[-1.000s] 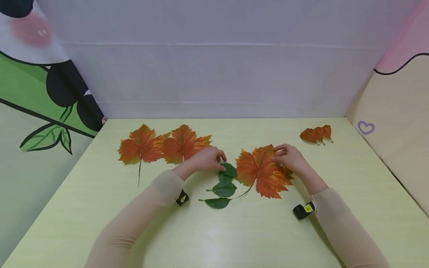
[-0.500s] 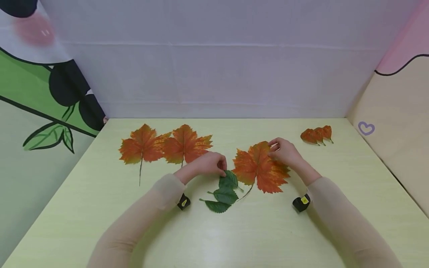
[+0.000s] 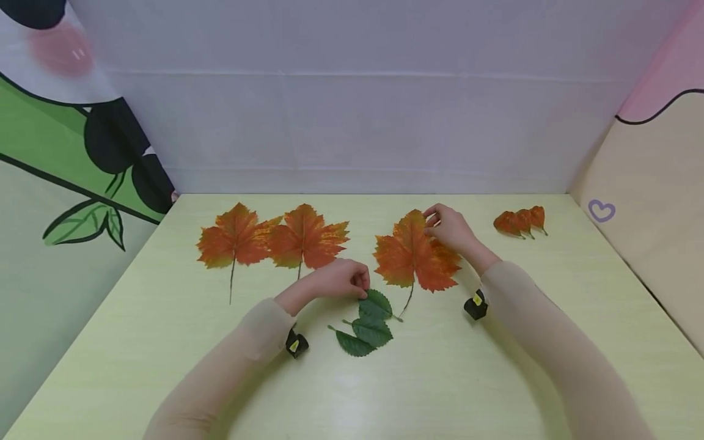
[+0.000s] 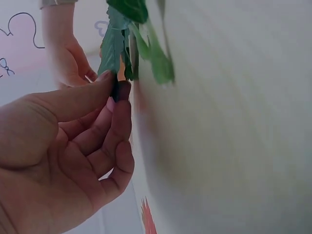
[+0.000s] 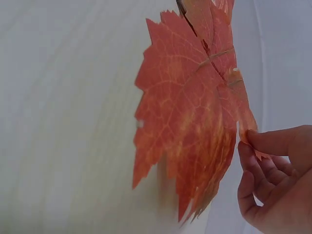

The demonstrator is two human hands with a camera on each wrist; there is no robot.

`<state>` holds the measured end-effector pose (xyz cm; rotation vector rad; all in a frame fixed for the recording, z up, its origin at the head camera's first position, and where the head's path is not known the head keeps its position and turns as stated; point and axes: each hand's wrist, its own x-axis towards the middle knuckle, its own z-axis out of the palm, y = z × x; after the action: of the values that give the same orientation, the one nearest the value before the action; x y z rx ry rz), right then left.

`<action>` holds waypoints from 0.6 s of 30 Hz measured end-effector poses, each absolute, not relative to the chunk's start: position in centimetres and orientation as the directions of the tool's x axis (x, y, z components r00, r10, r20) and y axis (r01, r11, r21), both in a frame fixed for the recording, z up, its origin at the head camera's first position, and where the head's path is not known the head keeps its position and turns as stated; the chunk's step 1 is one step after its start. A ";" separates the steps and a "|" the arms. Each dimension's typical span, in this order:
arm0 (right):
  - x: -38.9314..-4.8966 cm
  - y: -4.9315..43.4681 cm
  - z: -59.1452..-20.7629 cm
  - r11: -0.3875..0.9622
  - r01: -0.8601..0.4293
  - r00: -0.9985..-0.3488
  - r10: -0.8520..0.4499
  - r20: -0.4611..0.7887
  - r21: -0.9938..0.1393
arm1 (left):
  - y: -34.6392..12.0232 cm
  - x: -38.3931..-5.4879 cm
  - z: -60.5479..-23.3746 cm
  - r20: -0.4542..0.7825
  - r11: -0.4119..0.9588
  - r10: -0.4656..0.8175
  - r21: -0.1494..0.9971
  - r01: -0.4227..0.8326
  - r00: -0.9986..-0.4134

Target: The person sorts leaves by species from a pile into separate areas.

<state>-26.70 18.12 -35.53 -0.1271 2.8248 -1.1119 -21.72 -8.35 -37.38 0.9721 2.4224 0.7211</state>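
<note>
My left hand (image 3: pixel 342 279) pinches the edge of the uppermost of several green leaves (image 3: pixel 376 305) between thumb and fingertips; the left wrist view shows the dark leaf tip (image 4: pixel 114 87) caught there. The green leaves overlap in a slanting row near the middle of the table. To the right, my right hand (image 3: pixel 450 227) holds a large orange maple leaf (image 3: pixel 412 250) by its upper right edge. In the right wrist view thumb and forefinger pinch the margin of that maple leaf (image 5: pixel 195 97), which stands tilted off the table. Its stem hangs toward the green leaves.
Two more orange maple leaves, one at far left (image 3: pixel 236 238) and one beside it (image 3: pixel 305 238), lie with edges overlapping behind my left hand. A cluster of small orange-brown leaves (image 3: pixel 519 221) lies at the back right. A pale wall (image 3: pixel 352 134) rises behind the table (image 3: pixel 352 397).
My right hand has carried the maple leaf back and to the left, off the green leaves. My left hand has drawn the green leaves slightly toward me, and they now fan out more.
</note>
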 end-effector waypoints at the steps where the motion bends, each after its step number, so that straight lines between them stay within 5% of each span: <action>1: -27.1 18.0 -35.6 0.725 -0.039 -0.992 -0.112 -0.062 -0.687 | -8.4 -21.6 -37.4 -0.192 0.612 0.729 0.613 0.500 -0.657; 18: -30.9 14.0 -36.4 0.717 -0.019 -0.997 -0.065 -0.040 -0.697 | -9.4 -20.6 -37.4 -0.209 0.580 0.738 0.682 0.445 -0.642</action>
<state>-30.89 14.01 -36.41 -0.0696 2.8538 -1.1576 -20.63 -9.42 -37.36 0.9454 2.3347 0.8209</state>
